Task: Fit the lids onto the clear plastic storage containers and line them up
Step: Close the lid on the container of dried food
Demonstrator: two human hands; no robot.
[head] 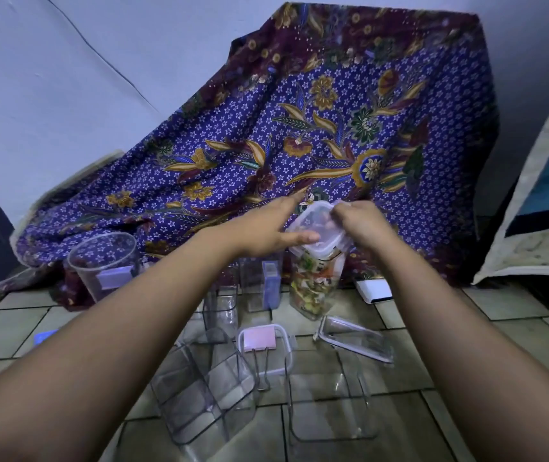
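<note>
Clear square plastic lid (313, 228) tilted atop tall clear container of mixed food (316, 281), frame centre. Right hand (359, 225) pinching lid's far edge; left hand (266, 228) spread, thumb on near rim. Empty clear containers (199, 395) and loose lid (356, 338) on tiled floor (516, 345) below. Purple floral cloth (299, 128) behind.

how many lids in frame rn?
3: one lid under both hands on the filled container, one with a binder clip on the floor, one lying right. Others may be hidden.
</note>
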